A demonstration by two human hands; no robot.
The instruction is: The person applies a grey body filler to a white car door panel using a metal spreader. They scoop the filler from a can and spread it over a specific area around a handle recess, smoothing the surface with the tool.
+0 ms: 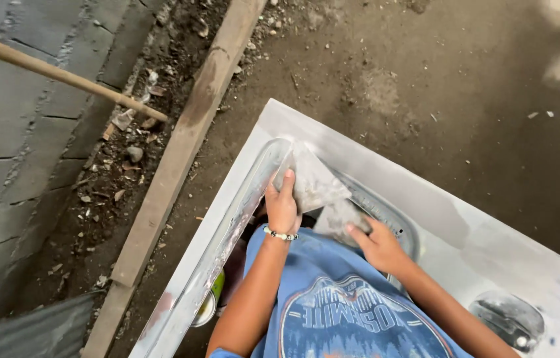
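While the left hand [282, 205] pinches the grey sheet of sandpaper [314, 180] against the curved edge of the grey panel [419, 199] and the right hand [378, 244] lies spread flat beside it, the sheet (folded, dusty) could slip, scraping fingers.

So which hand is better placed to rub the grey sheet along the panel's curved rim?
Left, probably. The left hand presses the grey sheet against the curved rim of the panel; the right hand rests flat to the side, away from that rim.
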